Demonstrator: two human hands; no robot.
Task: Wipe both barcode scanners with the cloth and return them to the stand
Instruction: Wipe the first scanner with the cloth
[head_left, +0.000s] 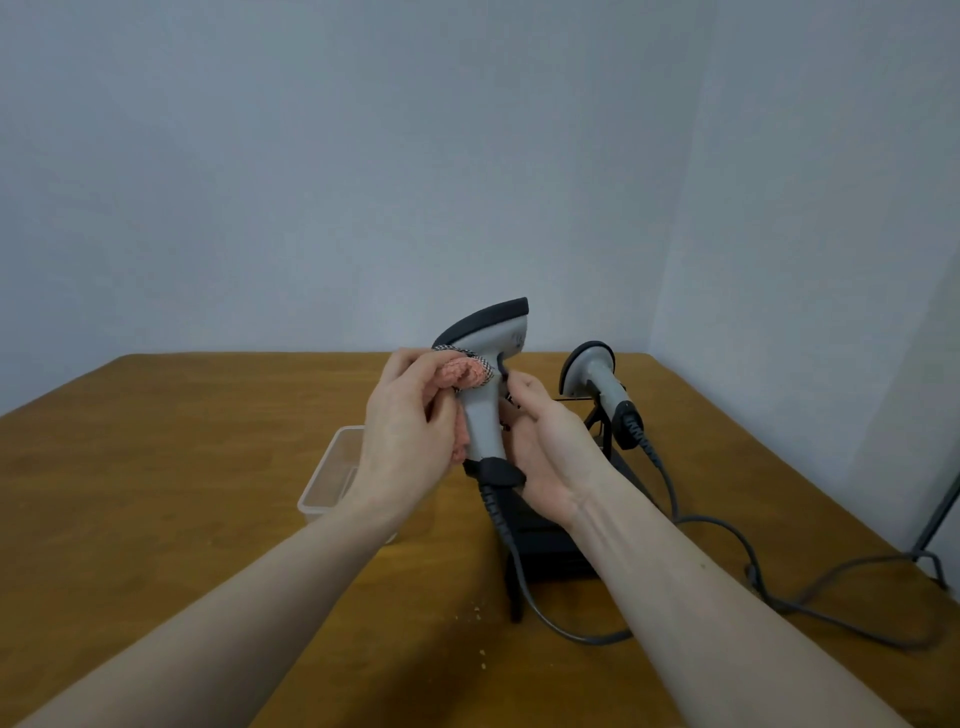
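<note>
Your right hand grasps the first scanner by its grey handle, fingers wrapped behind the grip and thumb near the trigger. Your left hand clenches the pink cloth, bunched with a checked edge showing, and presses it against the left side of the handle just below the head. The scanner is held upright, its dark-topped head pointing right, raised above the table and directly in front of the stand. Its cable drops from the handle base and curves down past the stand's near side onto the table.

The second scanner sits in the stand, at the stand's far right, head up and tilted, handle slanting down to the right; it is apart from your hands. Its cable runs off to the right of the stand and loops across the table.

A clear plastic container lies left of the stand, partly hidden by your left forearm. A few pale crumbs lie on the table, nearer you than the stand. A metal leg stands far right of the stand, by the wall.
</note>
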